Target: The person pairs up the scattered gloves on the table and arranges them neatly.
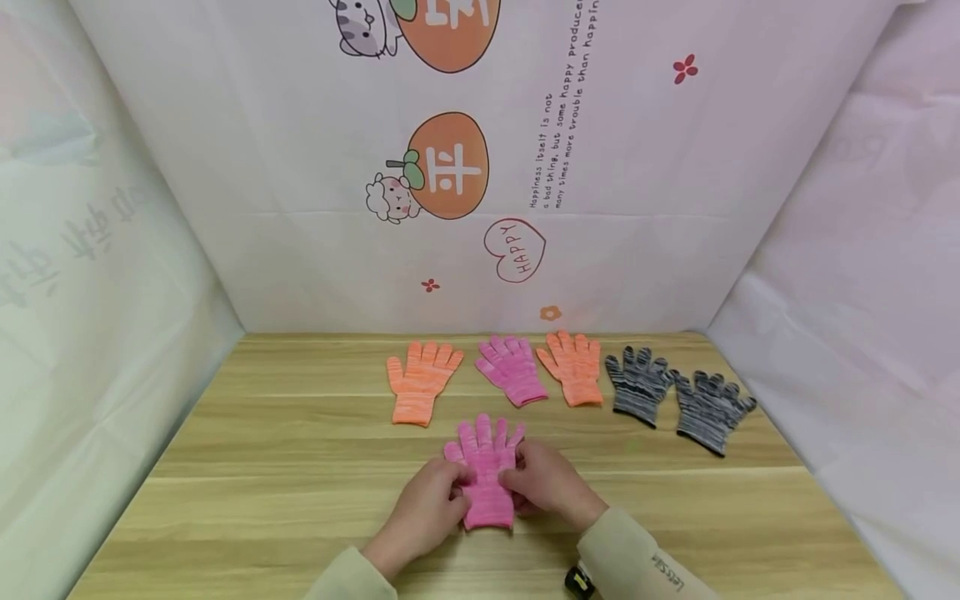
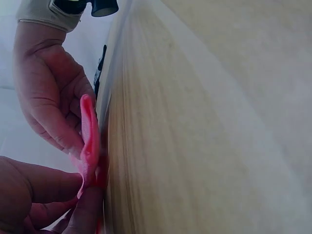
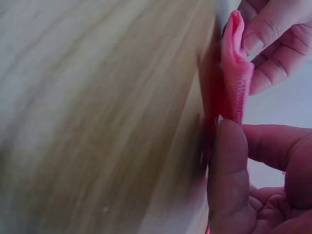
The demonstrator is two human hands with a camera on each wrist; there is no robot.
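A pink knit glove (image 1: pixel 487 479), fingers pointing away from me, is held between both hands near the front of the table. My left hand (image 1: pixel 429 510) pinches its left edge between thumb and fingers. On the opposite edge, my right hand (image 1: pixel 551 482) pinches it the same way. The left wrist view shows the pink glove (image 2: pixel 88 141) edge-on, lifted slightly off the wood, with its cuff toward the camera. In the right wrist view the glove's cuff (image 3: pixel 238 68) bends into a fold beside the thumb.
Behind lie an orange glove (image 1: pixel 422 383), another pink glove (image 1: pixel 513 371), a second orange glove (image 1: pixel 574 368) and two grey-black gloves, one (image 1: pixel 639 387) beside the other (image 1: pixel 712 411). A printed white sheet (image 1: pixel 637 208) backs the wooden table (image 1: pixel 262 467).
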